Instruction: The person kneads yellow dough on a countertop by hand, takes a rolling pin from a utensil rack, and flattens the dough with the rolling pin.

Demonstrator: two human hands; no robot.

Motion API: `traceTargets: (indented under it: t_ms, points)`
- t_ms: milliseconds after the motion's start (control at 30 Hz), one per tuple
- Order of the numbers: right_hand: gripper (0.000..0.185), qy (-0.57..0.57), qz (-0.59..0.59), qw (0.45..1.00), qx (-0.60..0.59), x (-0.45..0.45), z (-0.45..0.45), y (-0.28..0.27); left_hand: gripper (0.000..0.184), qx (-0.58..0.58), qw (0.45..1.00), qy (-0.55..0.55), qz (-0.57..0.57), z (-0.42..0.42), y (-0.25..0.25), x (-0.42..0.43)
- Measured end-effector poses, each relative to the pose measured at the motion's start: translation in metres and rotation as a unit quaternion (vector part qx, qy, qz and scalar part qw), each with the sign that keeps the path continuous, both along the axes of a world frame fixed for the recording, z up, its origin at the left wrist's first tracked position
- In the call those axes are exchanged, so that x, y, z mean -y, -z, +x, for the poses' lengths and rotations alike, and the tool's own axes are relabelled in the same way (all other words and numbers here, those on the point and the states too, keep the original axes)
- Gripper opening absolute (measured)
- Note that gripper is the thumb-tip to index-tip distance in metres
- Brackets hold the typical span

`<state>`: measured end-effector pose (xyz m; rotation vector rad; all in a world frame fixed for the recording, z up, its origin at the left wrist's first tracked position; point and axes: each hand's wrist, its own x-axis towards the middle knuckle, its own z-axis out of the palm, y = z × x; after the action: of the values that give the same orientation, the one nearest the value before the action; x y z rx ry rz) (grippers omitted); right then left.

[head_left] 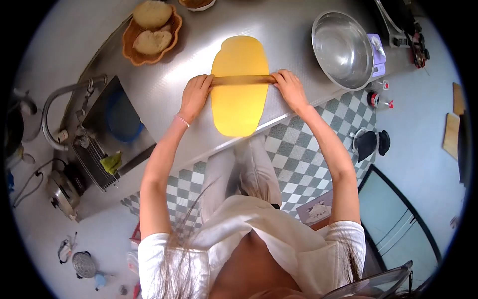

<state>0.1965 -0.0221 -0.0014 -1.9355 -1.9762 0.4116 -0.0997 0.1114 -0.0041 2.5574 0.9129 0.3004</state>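
A long, smooth yellow sheet of dough (240, 110) lies on the metal countertop, its rounded near end close to the front edge. Across its middle rests a thin wooden rolling pin (241, 80), slightly blurred. My left hand (197, 93) is closed on the pin's left end, beside the dough's edge. The pin's other end is under the curled fingers of my right hand (290, 89). Both forearms reach forward over the counter.
A large metal bowl (343, 50) stands at the right, partly over a purple scale (378, 65). At the back left, a scalloped basket (175, 27) holds two pale, rounded pieces. The sink (92, 119) with a blue basin (135, 137) and curved faucet (46, 112) lies left.
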Motion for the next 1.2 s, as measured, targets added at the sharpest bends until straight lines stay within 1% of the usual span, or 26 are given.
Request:
traceTargets:
  t_ms: [33,100,133,200,267,367,533,600,700,733,767,800,867,900,1000,1067,1133,1167,1200]
  points:
    - [0.036,-0.003,-0.011,1.000,0.019,0.005,-0.003,0.002,0.030,0.031,0.999,-0.005,0.032,-0.006,0.005,0.007]
    - [0.030,-0.012,-0.027,0.998,0.062,0.013,-0.008,0.002,0.026,0.043,0.999,-0.020,0.014,-0.017,0.007,0.033]
    - [0.029,-0.026,-0.028,0.997,0.066,0.018,-0.008,0.001,0.025,0.051,0.998,-0.030,0.007,-0.022,0.006,0.049]
    - [0.027,-0.061,-0.026,0.995,0.071,0.019,-0.006,-0.006,0.024,0.039,0.993,-0.104,-0.045,-0.031,0.009,0.098]
    - [0.026,-0.144,0.001,0.988,0.064,0.002,-0.007,-0.020,0.026,0.069,0.973,-0.190,-0.109,-0.033,-0.005,0.147]
    - [0.026,-0.266,0.001,0.963,0.051,-0.033,-0.012,-0.028,0.030,0.118,0.931,-0.323,-0.122,-0.018,-0.012,0.198]
    - [0.029,-0.456,0.004,0.890,0.020,-0.100,-0.009,-0.019,0.035,0.135,0.839,-0.519,-0.093,0.039,-0.014,0.239]
    - [0.030,-0.510,0.004,0.860,0.009,-0.110,-0.007,-0.009,0.037,0.138,0.798,-0.582,-0.072,0.063,-0.015,0.253]
    - [0.033,-0.549,0.036,0.835,-0.008,-0.119,-0.010,-0.013,0.036,0.125,0.759,-0.637,-0.042,0.097,-0.015,0.264]
    - [0.033,-0.558,0.027,0.829,-0.007,-0.120,-0.008,-0.008,0.036,0.120,0.745,-0.655,-0.034,0.107,-0.013,0.269]
    - [0.033,-0.565,0.019,0.825,-0.006,-0.122,-0.007,0.001,0.043,0.110,0.732,-0.670,-0.065,0.112,-0.007,0.274]
    - [0.033,-0.569,0.011,0.823,-0.005,-0.121,-0.009,0.007,0.047,0.086,0.722,-0.685,-0.058,0.115,-0.005,0.276]
    - [0.038,-0.581,0.000,0.814,-0.002,-0.118,-0.020,0.003,0.055,0.043,0.707,-0.705,-0.046,0.122,-0.001,0.271]
    - [0.041,-0.585,-0.004,0.811,0.002,-0.117,-0.024,0.002,0.060,0.058,0.694,-0.713,-0.084,0.125,0.001,0.269]
    - [0.054,-0.533,0.038,0.844,0.049,-0.108,-0.058,0.015,0.060,-0.048,0.653,-0.756,-0.016,0.116,0.014,0.244]
    - [0.058,-0.502,0.081,0.857,0.083,-0.124,-0.104,0.016,0.059,-0.090,0.634,-0.768,-0.004,0.077,0.018,0.218]
    - [0.057,-0.461,0.115,0.878,0.063,-0.142,-0.151,0.017,0.058,-0.047,0.624,-0.779,0.046,0.031,0.014,0.188]
    - [0.055,-0.451,0.119,0.884,0.030,-0.145,-0.157,0.020,0.058,-0.055,0.630,-0.774,0.036,0.038,0.017,0.195]
    - [0.054,-0.448,0.113,0.885,0.052,-0.138,-0.148,0.023,0.058,-0.065,0.638,-0.766,0.030,0.041,0.017,0.199]
